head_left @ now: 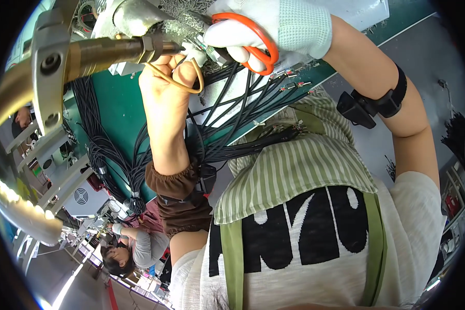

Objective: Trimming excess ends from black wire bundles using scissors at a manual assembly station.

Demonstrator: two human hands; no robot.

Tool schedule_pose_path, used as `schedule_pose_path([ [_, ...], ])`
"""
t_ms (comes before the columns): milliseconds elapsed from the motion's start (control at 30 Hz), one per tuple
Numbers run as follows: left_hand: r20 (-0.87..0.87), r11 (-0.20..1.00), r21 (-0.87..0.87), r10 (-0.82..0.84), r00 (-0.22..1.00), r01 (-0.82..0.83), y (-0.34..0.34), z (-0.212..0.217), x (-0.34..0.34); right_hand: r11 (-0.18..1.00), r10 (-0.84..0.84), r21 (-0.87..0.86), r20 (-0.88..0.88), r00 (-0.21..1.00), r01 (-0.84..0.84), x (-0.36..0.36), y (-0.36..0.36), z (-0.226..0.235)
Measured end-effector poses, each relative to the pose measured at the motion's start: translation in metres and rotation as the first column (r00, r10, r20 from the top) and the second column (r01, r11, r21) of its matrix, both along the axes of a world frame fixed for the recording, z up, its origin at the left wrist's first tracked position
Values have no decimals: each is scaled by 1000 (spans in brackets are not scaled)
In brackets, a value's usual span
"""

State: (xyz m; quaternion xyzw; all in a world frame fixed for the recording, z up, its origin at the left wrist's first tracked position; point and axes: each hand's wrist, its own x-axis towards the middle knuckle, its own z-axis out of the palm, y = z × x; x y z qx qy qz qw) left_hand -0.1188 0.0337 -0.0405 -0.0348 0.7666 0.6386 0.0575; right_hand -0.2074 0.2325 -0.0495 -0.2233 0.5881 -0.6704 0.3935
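My left hand (166,88) is bare on the palm, with white covers on some fingertips. Its fingers are closed near the metal nozzle, and a tan-yellow loop (197,77) like a tool handle lies across them. What the fingertips pinch is hidden. My right hand (294,28), in a white knit glove with a mint cuff, is closed around scissors (261,33) with orange-red looped handles. Their blades are out of sight. Between the hands is a small green-and-metal cable connector (219,56). Black cables (232,98) run below both hands.
A brass-coloured pipe (103,54) with a pointed nozzle comes in from the left. Grey clippings (183,26) are heaped behind the hands. Bundled black cables (111,160) lie on the green table (113,111); cable ends (294,85) stick out rightward. A person (134,248) sits beyond, lower left.
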Motion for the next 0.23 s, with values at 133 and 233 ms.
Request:
schedule_pose_path([
  [133, -79, 994, -110, 13, 997, -22, 4, 2, 4, 992, 21, -123, 216, 976, 6, 2, 3, -3],
  [233, -102, 974, -199, 86, 991, -105, 14, 5, 8, 983, 32, -183, 239, 971, 12, 0, 6, -6],
])
